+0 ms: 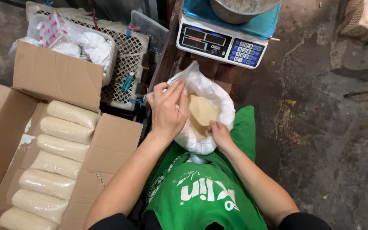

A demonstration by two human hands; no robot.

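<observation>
An open white plastic bag (218,98) full of pale beige grain (201,113) rests on my green apron (205,191). My left hand (167,108) grips the bag's left rim, fingers curled over the edge. My right hand (219,133) pinches the near rim at the bag's lower right. Straight ahead stands a digital weighing scale (220,42) with a metal bowl (241,9) on its blue tray.
An open cardboard box (58,76) at my left holds several filled clear packets of grain (62,147) in a row. Behind it a white plastic crate (126,55) carries tied white bags. Stained concrete floor (320,127) lies to the right.
</observation>
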